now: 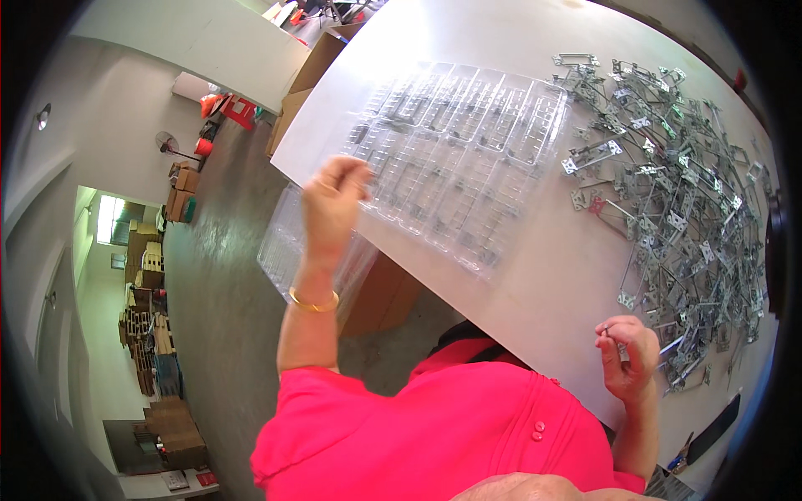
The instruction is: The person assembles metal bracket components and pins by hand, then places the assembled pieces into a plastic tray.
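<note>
Our pink shirt (434,438) sits nearest; left hand (330,200) pinched by clear blister tray (535,159), right hand (632,355) half-curled near metal brackets (678,221), contents we cannot tell.

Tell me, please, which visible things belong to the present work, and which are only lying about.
Probably in the work:
flat clear plastic compartmented tray
tangled pile of silvery metal brackets
white flat-topped table

Probably only lying about:
brown cardboard boxes
round grey fan
</note>
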A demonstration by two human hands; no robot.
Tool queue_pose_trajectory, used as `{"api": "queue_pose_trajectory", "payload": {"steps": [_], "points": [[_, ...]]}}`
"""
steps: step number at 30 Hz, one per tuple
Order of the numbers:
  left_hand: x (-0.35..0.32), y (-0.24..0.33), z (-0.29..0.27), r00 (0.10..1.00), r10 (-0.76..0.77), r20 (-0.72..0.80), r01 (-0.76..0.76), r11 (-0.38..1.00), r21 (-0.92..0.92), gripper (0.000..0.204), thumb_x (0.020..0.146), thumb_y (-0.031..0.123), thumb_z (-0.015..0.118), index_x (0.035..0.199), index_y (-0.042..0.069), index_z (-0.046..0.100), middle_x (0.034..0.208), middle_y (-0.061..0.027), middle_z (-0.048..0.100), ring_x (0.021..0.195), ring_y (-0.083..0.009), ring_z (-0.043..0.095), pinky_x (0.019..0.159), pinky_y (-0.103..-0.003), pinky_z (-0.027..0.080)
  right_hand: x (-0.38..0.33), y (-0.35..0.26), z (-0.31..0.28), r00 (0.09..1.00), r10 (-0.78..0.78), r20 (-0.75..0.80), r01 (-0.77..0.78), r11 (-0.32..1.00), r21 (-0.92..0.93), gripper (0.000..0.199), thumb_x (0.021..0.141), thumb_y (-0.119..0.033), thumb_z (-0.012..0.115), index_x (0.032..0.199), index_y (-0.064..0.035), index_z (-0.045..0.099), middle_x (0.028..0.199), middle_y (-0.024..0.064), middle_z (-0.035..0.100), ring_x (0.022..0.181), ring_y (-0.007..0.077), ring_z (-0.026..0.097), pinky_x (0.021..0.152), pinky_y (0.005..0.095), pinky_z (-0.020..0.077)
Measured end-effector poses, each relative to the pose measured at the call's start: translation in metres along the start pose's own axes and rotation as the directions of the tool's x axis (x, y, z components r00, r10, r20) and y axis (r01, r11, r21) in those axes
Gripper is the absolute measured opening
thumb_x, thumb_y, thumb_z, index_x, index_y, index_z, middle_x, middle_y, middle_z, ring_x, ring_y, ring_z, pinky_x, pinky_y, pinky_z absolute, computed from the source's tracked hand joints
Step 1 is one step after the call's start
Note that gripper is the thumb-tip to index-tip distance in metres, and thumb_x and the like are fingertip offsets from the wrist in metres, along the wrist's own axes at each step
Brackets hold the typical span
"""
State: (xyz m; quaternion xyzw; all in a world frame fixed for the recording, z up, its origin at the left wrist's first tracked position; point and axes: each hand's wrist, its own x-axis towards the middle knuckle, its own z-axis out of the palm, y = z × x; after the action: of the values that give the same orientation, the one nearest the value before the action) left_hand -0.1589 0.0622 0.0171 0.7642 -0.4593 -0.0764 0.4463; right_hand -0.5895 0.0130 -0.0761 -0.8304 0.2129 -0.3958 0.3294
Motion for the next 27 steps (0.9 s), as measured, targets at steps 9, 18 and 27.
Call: {"api": "queue_pose_trajectory", "payload": {"steps": [9, 18, 27], "points": [[0.097, -0.139, -0.077, 0.988, -0.146, -0.049, 0.151, 0.983, 0.101, 0.007, 0.089, 0.004, 0.07, 0.091, -0.003, 0.07, 0.074, -0.0069, 0.07, 0.054, -0.0066, 0.061, 0.048, -0.022, 0.05, 0.002, 0.012, 0.013, 0.994, 0.042, 0.105, -0.043, 0.999, 0.01, 0.022, 0.077, 0.005, 0.072, 0.092, -0.0059, 0.059, 0.081, 0.0097, 0.067, 0.069, 0.0289, 0.067, 0.057, 0.0352, 0.0509], [0.108, -0.163, -0.068, 0.972, -0.232, 0.037, 0.225, 0.965, 0.136, 0.01, 0.088, 0.008, 0.071, 0.089, -0.002, 0.07, 0.071, -0.0064, 0.07, 0.05, -0.0062, 0.058, 0.046, -0.022, 0.048, 0.003, 0.014, 0.013, 0.988, 0.1, 0.119, -0.102, 0.995, 0.014, 0.021, 0.078, 0.004, 0.072, 0.09, -0.0057, 0.059, 0.08, 0.0096, 0.067, 0.069, 0.0286, 0.067, 0.058, 0.0355, 0.0512], [0.116, -0.177, -0.07, 0.975, -0.213, 0.064, 0.18, 0.925, 0.334, 0.011, 0.083, 0.01, 0.076, 0.088, 0.0, 0.076, 0.074, -0.0048, 0.072, 0.063, -0.0087, 0.064, 0.057, -0.026, 0.051, 0.002, 0.013, 0.011, 0.991, 0.081, 0.11, -0.082, 0.997, 0.004, 0.021, 0.077, 0.004, 0.073, 0.091, -0.0056, 0.06, 0.08, 0.0091, 0.067, 0.069, 0.0283, 0.067, 0.057, 0.0358, 0.0509]]}}
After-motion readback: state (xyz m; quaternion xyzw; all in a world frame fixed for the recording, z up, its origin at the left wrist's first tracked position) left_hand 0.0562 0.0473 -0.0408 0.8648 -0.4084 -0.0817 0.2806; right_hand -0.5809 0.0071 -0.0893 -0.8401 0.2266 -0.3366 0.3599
